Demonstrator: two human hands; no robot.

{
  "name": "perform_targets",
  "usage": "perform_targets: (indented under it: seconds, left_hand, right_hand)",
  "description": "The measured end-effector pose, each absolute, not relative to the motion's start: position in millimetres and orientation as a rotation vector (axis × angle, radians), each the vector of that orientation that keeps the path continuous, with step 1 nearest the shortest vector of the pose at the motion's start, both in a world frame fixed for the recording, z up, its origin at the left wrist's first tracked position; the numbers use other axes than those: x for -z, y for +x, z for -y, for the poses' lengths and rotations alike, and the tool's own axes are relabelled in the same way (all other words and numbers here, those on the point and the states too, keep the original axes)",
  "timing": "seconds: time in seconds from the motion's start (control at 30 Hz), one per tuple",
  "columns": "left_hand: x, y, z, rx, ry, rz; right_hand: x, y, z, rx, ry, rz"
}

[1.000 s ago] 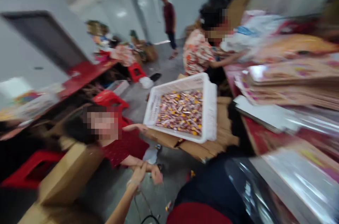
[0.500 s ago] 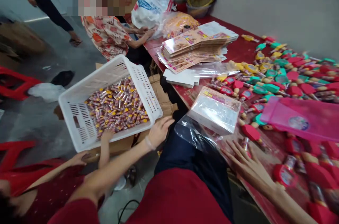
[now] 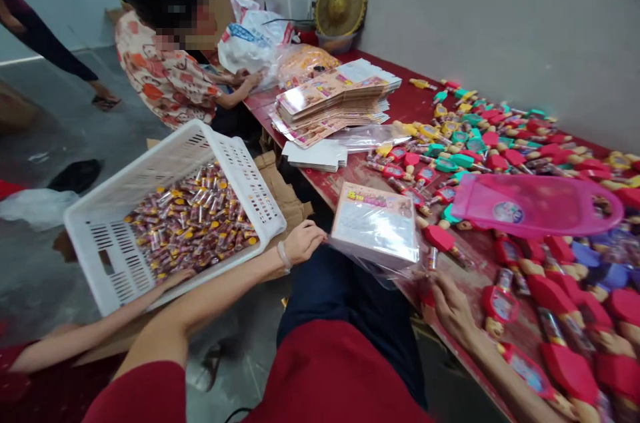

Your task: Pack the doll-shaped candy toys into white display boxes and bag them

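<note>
From here I see 1 long red desk (image 3: 407,106) along the wall, its near end cut off at lower right. At its far side sits 1 person (image 3: 160,73) in a patterned shirt, both hands at a white plastic bag (image 3: 247,40); another's forearm (image 3: 90,333) reaches to the near rim of 1 white crate (image 3: 143,155), that body mostly cut off. The crate holds small yellow-capped tubes (image 3: 193,223), heaped too thickly to count. 1 pink scoop (image 3: 545,203) lies across the toys (image 3: 555,290), red, teal and yellow, hiding some; purple ones run off the right edge. Beyond lies 1 clear bag of yellow pieces (image 3: 307,64), near 1 stack of printed cartons (image 3: 330,103), their number hard to make out. At the desk's near edge, between the wearer's 2 hands, sits 1 box (image 3: 375,226) inside a clear wrapper (image 3: 345,244). The left hand (image 3: 303,242) pinches the wrapper's corner; the right hand (image 3: 453,303) is by the other end, fingertips partly hidden, and I can't tell whether it grips anything.
</note>
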State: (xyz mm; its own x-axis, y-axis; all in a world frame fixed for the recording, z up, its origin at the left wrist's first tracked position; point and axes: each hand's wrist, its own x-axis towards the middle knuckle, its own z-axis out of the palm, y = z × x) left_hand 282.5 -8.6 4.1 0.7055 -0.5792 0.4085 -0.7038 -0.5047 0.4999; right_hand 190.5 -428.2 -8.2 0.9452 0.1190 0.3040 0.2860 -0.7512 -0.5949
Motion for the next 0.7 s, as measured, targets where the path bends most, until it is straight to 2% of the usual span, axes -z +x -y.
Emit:
perform_targets:
  seconds: [0.2,0.43,0.6,0.7]
  left_hand:
    - [6,267,29,-0.221,2.074,0.211]
    - [7,273,44,-0.257,1.95,-0.121]
    - [10,286,52,0.135,2.035,-0.325]
    - [18,290,54,0.161,2.056,-0.379]
  right_hand:
    - [-9,186,389,0.306,-2.134,-0.257]
    - [-3,194,356,0.595,-1.861,-0.665]
    - [0,211,359,0.283,-1.812,-0.692]
    - [13,224,364,0.19,-1.914,-0.596]
